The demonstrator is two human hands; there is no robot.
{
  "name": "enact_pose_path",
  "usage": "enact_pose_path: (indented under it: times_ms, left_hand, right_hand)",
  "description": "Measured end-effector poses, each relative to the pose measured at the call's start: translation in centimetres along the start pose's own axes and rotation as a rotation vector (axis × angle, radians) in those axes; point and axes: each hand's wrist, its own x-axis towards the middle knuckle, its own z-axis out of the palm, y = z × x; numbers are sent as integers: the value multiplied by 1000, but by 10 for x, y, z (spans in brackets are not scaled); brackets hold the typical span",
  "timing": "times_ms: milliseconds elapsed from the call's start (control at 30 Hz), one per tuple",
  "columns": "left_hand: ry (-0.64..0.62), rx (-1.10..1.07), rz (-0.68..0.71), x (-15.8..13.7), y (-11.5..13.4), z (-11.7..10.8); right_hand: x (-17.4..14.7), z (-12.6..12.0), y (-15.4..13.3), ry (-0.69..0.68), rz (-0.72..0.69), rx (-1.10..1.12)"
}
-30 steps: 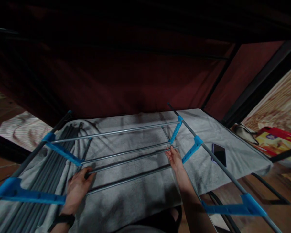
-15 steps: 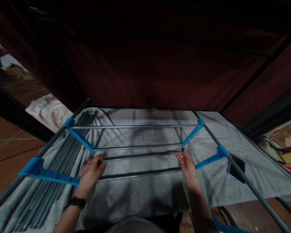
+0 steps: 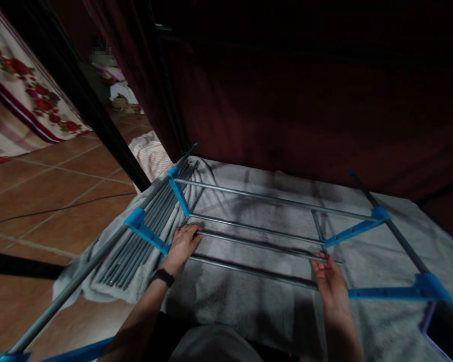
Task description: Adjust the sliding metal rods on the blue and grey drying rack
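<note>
A loose grey metal tube (image 3: 256,245) lies crosswise between my hands. My left hand (image 3: 181,244), a dark band on its wrist, has its fingers curled over the tube's left end. Near the other end my right hand (image 3: 329,275) pinches the tube between thumb and fingers, and a short length sticks out past it. The tube is above the frame's front crossbar (image 3: 249,271) and in front of two further crossbars. Blue plastic brackets (image 3: 147,231) join these bars to a grey side pole (image 3: 86,269) on the left and another side pole (image 3: 405,244) on the right.
A bundle of grey tubes (image 3: 151,231) lies at the left on the grey blanket (image 3: 241,301). A phone (image 3: 441,329) is at the lower right. Dark red cloth (image 3: 287,115) hangs behind, tiled floor (image 3: 60,191) shows left, and a black post (image 3: 98,115) stands there.
My view has turned left, so the frame appears further right and slanted, and more tiled floor and a flowered cloth show. Both hands keep their hold on the tube.
</note>
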Motion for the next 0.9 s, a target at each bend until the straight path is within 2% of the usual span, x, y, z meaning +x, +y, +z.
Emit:
enact_pose_path:
  times_ms: [200, 533, 900]
  left_hand:
    - [-10, -20, -36, -1, -1, 3]
    - [-9, -27, -10, -3, 3, -2]
    - [-10, -43, 14, -5, 1, 1]
  right_hand:
    - [4, -1, -3, 60, 43, 18]
    - [8, -10, 0, 18, 35, -104]
    - [22, -20, 4, 54, 64, -142]
